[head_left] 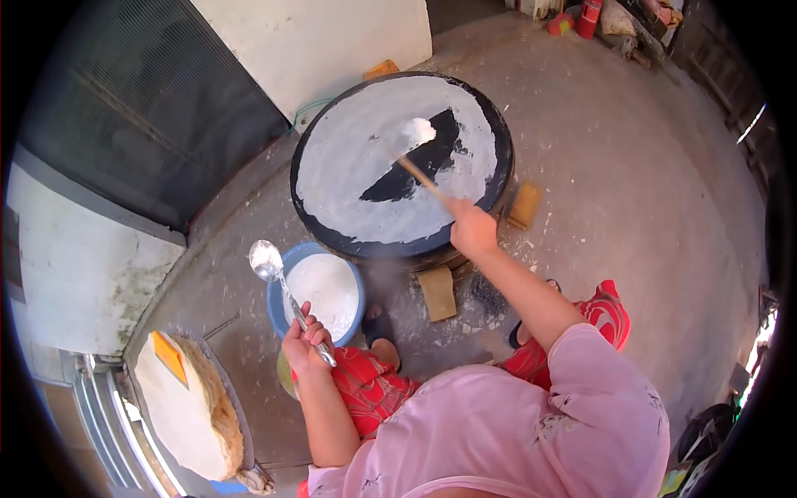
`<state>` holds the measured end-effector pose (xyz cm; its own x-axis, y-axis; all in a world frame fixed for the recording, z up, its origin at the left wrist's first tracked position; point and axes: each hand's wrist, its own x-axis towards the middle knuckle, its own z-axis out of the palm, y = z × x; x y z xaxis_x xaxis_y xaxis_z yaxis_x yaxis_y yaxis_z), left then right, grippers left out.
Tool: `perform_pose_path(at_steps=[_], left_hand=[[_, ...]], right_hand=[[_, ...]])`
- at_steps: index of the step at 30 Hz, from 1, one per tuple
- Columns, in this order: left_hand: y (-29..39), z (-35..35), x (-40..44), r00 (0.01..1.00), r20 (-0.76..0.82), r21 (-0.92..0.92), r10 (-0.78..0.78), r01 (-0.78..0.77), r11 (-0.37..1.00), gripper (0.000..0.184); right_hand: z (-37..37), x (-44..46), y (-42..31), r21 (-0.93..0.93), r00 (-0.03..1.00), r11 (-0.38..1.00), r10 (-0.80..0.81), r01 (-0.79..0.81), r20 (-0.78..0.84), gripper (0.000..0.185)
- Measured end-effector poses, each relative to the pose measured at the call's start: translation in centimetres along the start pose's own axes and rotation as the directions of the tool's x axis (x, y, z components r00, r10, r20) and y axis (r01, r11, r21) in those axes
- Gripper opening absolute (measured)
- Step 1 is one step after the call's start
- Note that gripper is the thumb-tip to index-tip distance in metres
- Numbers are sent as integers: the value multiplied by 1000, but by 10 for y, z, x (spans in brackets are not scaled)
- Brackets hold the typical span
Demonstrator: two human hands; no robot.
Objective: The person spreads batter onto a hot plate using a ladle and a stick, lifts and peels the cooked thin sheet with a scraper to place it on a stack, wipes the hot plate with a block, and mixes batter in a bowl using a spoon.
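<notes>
My left hand (305, 340) is closed around the handle of a metal ladle (267, 261), its bowl coated with white batter. The ladle is raised beside a blue basin (360, 309) that holds white batter (325, 290). With closed fingers, my right hand (475, 229) grips the wooden handle of a batter spreader (423, 178) over a large round black griddle (505, 158). A thin layer of batter (340, 158) covers much of the griddle, leaving a dark uncoated band across it. A thicker white lump of batter (421, 130) lies by the spreader's far end, whose shape is blurred.
At lower left lies a stack of thin pancakes (178, 415) with a yellow scraper (169, 360) on top. Brown blocks (525, 206) surround the griddle's base. A white wall (324, 46) stands behind, and a red cylinder (589, 18) is at the back right.
</notes>
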<state>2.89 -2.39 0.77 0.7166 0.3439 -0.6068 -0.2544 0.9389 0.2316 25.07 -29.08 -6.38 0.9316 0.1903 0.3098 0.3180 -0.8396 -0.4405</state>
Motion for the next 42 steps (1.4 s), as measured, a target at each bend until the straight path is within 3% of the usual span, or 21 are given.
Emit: perform_pose_path(at_steps=[1,4,8,10,13,17,20,21,23,27,29,31,33,34,36,39,41,42], left_hand=[[-2,1,0,1000,1,0,0,0,1000,34],[-3,3,-3,1000,-1,7,-13,13,1000,34],[-4,3,-3,1000,-5,55,-9,9,998,35],[-3,3,-1,1000,-4,59,12,-12,998,36],[-4,3,1,1000,4,20,-6,6,1000,35],[-5,4,-1,1000,-4,22,-22,23,999,36],[-4,4,0,1000,1,21,-27,27,999,36],[-4,3,0,1000,-3,16,-16,16,1000,36],[-5,5,1,1000,5,13,-11,11,1000,36],[-6,6,0,1000,-3,15,-29,29,999,36],[-5,5,1,999,2,22,-42,42,999,37],[-4,4,0,998,2,20,-58,58,998,37],[-4,3,2,999,1,10,-46,46,999,37],[-4,2,3,999,3,7,-48,48,999,37],[-4,-1,4,1000,26,37,-16,15,999,36],[-4,2,2,998,26,30,-51,51,998,36],[-3,2,3,996,38,18,-78,77,997,36],[-3,0,3,993,49,5,-106,106,994,35]], right_hand=[[-3,-2,-1,-34,995,996,-78,80,65,42],[-4,34,37,-297,999,954,-37,39,9,31],[-26,41,44,-195,998,979,45,-54,-54,31],[-20,17,30,-13,981,981,194,-194,-19,34],[-11,0,26,-71,999,997,13,-10,38,39],[-22,31,55,-245,991,961,132,-125,12,42],[-46,35,55,-94,936,938,341,-333,91,33],[-42,30,58,-97,936,938,341,-333,87,33],[-23,26,73,209,941,920,309,-333,141,32],[-8,58,120,268,940,904,341,-334,20,30],[-2,76,136,315,927,877,302,-362,222,28],[-33,65,119,328,922,871,291,-366,257,26],[-64,56,112,382,833,822,188,-423,519,27],[-55,52,128,380,835,823,189,-422,518,27],[-24,44,168,480,938,806,287,-347,196,28],[-4,45,154,337,874,807,430,-485,229,27],[-1,35,107,380,955,879,232,-287,185,25],[3,33,93,292,970,932,171,-216,171,25]])
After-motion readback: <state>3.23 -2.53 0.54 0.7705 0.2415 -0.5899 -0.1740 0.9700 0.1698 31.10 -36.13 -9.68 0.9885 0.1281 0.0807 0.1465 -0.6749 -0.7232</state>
